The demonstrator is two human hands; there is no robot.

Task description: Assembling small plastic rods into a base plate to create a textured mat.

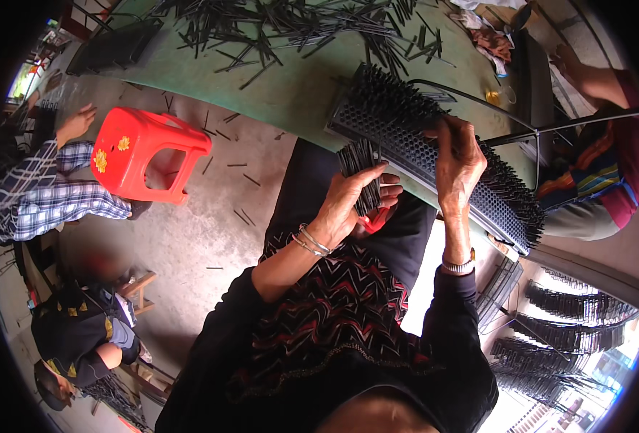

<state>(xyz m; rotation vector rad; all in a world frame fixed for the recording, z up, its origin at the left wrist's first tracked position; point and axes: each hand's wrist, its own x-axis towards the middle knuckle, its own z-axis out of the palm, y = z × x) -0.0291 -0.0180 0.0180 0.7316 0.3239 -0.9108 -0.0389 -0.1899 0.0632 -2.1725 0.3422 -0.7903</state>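
A bundle of thin black sticks [361, 164] is gripped in my left hand [352, 196], its thumb lying across them. Just to the right stands a long dark rack [424, 160] full of round holes, slanting along the edge of the green table [290, 94]. Many black sticks [395, 94] stand upright in its far rows, while holes on the near side show bare. My right hand [460, 162] is over the middle of the rack, thumb and fingers pinched together at the standing sticks. What lies between those fingertips is too small to make out.
Loose black sticks [262, 29] are heaped on the far table, with several more on the floor. A red plastic stool [150, 155] stands at left. A black metal frame [536, 133] crosses on the right. People sit at left and right. Racks of dark sticks [572, 325] fill the lower right.
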